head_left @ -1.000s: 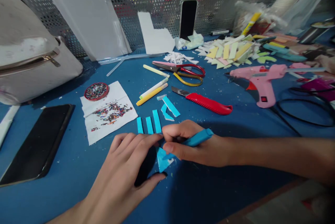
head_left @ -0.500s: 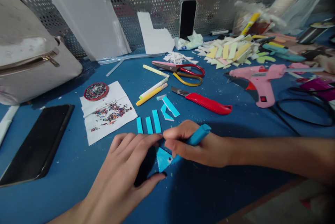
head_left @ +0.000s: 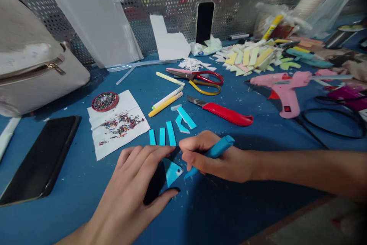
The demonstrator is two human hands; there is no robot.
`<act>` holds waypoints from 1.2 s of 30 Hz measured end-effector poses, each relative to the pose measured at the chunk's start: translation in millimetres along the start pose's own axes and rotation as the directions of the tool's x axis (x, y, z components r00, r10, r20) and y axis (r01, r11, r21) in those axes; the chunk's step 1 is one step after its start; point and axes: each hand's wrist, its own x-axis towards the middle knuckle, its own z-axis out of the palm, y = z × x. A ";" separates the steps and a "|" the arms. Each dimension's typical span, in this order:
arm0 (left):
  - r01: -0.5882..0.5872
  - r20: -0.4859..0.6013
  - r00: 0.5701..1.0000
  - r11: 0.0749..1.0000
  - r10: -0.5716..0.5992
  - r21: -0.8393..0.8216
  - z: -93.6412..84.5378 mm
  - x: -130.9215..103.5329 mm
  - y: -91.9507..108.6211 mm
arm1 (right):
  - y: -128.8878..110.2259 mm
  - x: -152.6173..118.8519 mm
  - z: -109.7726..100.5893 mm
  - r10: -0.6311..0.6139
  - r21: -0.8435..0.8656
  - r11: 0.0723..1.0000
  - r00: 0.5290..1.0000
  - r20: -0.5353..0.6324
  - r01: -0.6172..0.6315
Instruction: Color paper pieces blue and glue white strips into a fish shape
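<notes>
My left hand (head_left: 137,180) rests on the blue table, its fingers stretched out and its thumb apart. Between thumb and forefinger lies a small bright-blue triangle (head_left: 172,171) with a dark round spot near its right corner. Part of the triangle is hidden under the hand. Pinched in my right hand (head_left: 218,161) is a blue marker (head_left: 220,147), slanted with its lower end down near the table, just right of the triangle and apart from it. Short blue strips (head_left: 162,136) lie beyond my left fingertips, and more blue scraps (head_left: 186,118) lie behind them.
Behind my hands lie a red cutter knife (head_left: 229,114), scissors (head_left: 206,77) and yellow sticks (head_left: 165,104). A pink glue gun (head_left: 286,90) is at right, before a pile of cut strips (head_left: 252,55). At left are paper with beads (head_left: 120,122), a phone (head_left: 40,157) and a bag (head_left: 37,73).
The blue triangle and my left hand have shifted slightly left. The marker's lower end, formerly at the triangle's spotted corner, is now off it.
</notes>
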 end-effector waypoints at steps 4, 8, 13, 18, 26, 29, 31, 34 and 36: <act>0.010 -0.021 1.000 0.999 -0.009 0.050 0.8 -2.4 -3.7 | 1.1 -2.1 -1.6 -0.008 0.011 1.000 1.000 -0.009 0.008; 0.015 -0.035 0.999 0.998 -0.013 0.058 0.4 -4.1 -2.8 | 1.4 -4.3 -2.1 0.002 0.040 0.999 1.000 -0.013 -0.002; 0.072 -0.001 0.997 0.997 -0.072 -0.022 0.6 -6.1 3.7 | 0.8 -5.8 -0.1 0.035 0.079 0.996 0.999 0.017 -0.036; 0.081 0.017 0.997 0.995 -0.080 -0.066 1.3 -6.1 5.0 | 0.1 -4.2 1.7 -0.015 -0.070 0.997 0.998 0.055 0.019; 0.100 0.025 0.995 0.988 -0.098 -0.121 2.2 -4.6 1.8 | 1.3 -2.1 1.3 -0.035 -0.087 0.995 0.993 0.108 0.044; 0.108 0.028 0.994 0.985 -0.106 -0.133 2.4 -4.4 1.8 | 0.7 -2.5 1.5 -0.034 -0.098 0.994 0.994 0.107 0.045; 0.130 0.037 0.991 0.981 -0.126 -0.141 2.5 -4.6 2.2 | 0.2 -2.4 1.6 -0.026 -0.082 0.996 0.992 0.125 0.036; 0.155 0.035 0.988 0.976 -0.152 -0.150 2.6 -4.8 3.1 | -0.3 -1.7 1.4 0.006 -0.073 0.997 0.994 0.107 0.002; 0.161 0.029 0.987 0.975 -0.159 -0.153 2.7 -4.8 3.6 | -0.4 -1.1 1.1 0.003 -0.076 0.997 0.992 0.127 0.006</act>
